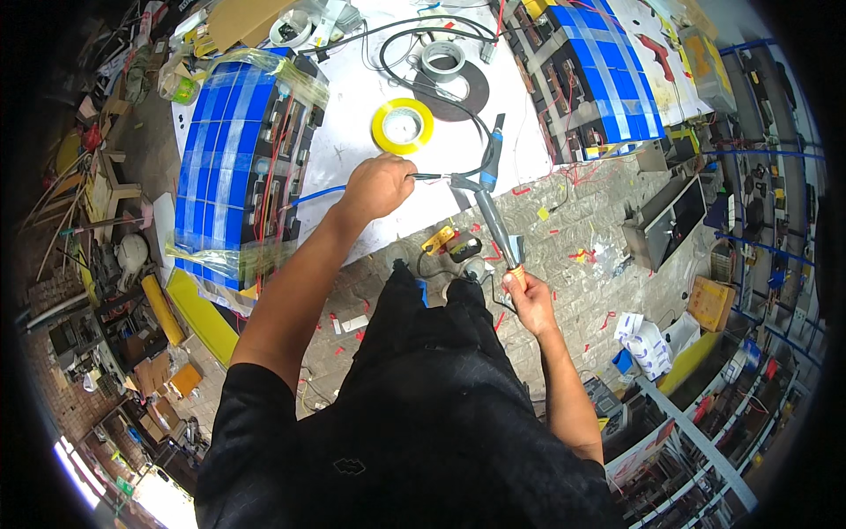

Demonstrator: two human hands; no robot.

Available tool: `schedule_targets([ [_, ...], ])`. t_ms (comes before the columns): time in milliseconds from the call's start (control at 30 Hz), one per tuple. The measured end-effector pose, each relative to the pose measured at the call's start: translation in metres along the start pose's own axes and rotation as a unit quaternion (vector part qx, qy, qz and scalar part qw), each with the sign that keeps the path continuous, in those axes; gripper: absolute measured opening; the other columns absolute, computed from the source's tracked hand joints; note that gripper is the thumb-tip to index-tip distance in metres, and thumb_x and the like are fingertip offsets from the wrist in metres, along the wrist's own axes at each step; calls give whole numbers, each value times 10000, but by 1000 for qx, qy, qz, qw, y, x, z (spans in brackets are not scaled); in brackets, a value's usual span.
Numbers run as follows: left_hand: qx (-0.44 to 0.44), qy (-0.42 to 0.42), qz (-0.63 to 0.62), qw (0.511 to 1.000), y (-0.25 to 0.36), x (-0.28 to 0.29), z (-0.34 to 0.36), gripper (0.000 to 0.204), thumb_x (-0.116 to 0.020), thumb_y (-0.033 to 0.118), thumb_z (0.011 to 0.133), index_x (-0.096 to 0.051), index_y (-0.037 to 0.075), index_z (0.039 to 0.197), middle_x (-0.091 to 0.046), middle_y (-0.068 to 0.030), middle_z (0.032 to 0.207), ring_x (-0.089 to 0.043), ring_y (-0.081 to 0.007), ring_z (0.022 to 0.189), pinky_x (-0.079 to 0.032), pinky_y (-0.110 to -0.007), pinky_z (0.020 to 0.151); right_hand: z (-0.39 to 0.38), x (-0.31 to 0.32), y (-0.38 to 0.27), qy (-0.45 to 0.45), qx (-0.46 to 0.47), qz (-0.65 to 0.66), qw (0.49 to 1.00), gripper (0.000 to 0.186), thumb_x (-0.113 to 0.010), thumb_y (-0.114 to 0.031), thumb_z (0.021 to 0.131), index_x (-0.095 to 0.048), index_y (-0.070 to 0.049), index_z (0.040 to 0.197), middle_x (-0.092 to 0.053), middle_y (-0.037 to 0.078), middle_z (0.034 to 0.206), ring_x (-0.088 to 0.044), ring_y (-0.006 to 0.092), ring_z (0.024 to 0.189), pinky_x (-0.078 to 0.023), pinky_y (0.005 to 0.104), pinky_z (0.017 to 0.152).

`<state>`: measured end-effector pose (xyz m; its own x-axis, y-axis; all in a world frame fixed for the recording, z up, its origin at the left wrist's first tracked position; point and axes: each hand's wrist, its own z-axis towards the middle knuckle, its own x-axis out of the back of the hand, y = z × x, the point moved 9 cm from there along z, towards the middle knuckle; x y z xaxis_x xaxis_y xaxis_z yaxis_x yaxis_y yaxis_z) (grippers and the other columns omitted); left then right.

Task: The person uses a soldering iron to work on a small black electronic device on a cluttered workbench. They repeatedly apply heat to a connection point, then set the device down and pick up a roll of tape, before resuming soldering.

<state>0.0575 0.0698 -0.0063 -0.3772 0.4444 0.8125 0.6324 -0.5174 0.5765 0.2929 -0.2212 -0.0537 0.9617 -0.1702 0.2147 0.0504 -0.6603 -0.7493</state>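
My left hand [381, 185] is closed round a blue cable [319, 193] that runs from the left battery pack [220, 159]. A thin dark end [428, 176] sticks out past its fingertips and meets the head of a long-handled grey and blue tool [493, 219]. My right hand [531, 302] grips this tool by its orange end. The tool's other blue arm [495, 150] points away over the table edge. Its exact kind I cannot make out. A black cable [478, 115] loops down to the tool's head.
On the white table [352, 234] lie a yellow tape roll [403, 126], a grey tape roll [443, 62] and a dark disc [471, 93]. Another blue battery pack [608, 70] stands at right. Red scraps litter the floor below, near a grey metal box [667, 220]. Shelving [767, 167] lines the right.
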Motion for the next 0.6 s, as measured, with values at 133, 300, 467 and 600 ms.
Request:
schedule_targets([
  [133, 2, -3, 0, 1000, 0, 0, 0, 240, -663, 186, 925, -740, 35, 1094, -728, -181, 1028, -681, -365, 1029, -537, -469, 911, 0, 0, -2, -3, 2, 3, 1000, 309, -707, -330, 1043, -682, -59, 897, -525, -97, 751, -421, 29, 661, -356, 250, 568],
  [300, 2, -2, 0, 1000, 1, 0, -1, 241, -663, 184, 926, -739, 34, 1100, -728, -180, 1037, -680, -360, 1040, -536, -465, 921, -1, 0, -3, -1, -6, -3, 1000, 324, -704, -337, 1044, -670, -64, 874, -518, -98, 736, -415, 29, 650, -348, 253, 557],
  [467, 12, -16, 9, 1000, -3, -4, 0, 256, -663, 187, 929, -740, 24, 1111, -734, -180, 1046, -682, -357, 1044, -537, -461, 932, -2, 1, -6, 5, 5, -22, 1000, 325, -704, -340, 1044, -677, -59, 882, -510, -97, 729, -411, 31, 652, -347, 258, 559],
  [600, 15, -15, 5, 1000, -3, -4, -1, 265, -660, 189, 933, -741, 20, 1121, -737, -183, 1057, -683, -355, 1051, -536, -461, 942, -3, 1, -7, 5, 5, -17, 1000, 322, -705, -336, 1043, -680, -58, 883, -505, -99, 729, -406, 33, 652, -347, 259, 560],
])
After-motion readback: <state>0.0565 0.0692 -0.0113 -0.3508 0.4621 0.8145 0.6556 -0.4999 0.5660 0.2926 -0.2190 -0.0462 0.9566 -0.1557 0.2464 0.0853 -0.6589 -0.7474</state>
